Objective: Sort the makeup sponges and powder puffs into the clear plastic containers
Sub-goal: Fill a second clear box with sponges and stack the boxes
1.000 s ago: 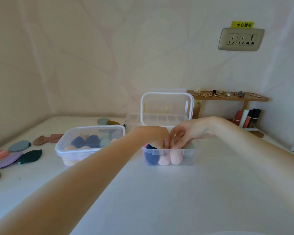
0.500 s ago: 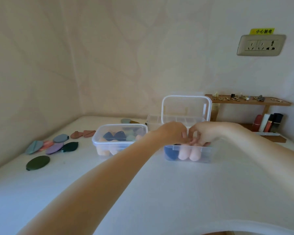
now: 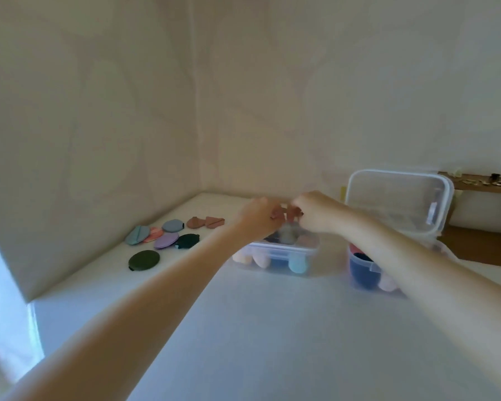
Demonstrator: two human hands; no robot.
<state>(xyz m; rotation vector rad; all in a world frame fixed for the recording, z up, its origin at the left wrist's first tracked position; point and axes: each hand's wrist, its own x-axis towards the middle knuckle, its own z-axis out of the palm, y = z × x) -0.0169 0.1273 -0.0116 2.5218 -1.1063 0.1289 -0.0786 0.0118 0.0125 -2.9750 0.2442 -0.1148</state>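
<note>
Two clear plastic containers stand on the white table. The left container [image 3: 275, 254] holds peach, blue and teal sponges. The right container [image 3: 359, 274] holds a dark blue and pink sponges, its lid [image 3: 396, 201] propped upright behind. My left hand [image 3: 258, 217] and my right hand [image 3: 315, 212] meet just above the left container's back edge. Their curled fingertips pinch small brownish puffs [image 3: 287, 212], which are blurred. Loose flat puffs lie at the left: dark green [image 3: 144, 260], lilac [image 3: 166, 241], dark teal [image 3: 187, 241], grey-blue [image 3: 172, 225] and brown [image 3: 197, 222].
Walls close the table's [image 3: 272, 328] left and back sides. A wooden shelf [image 3: 486, 188] with small trinkets stands at the far right behind the lid. My right forearm crosses over the right container.
Both hands have moved left from the right container to above the left one. The camera has swung left, so the socket and most of the shelf have left the view.
</note>
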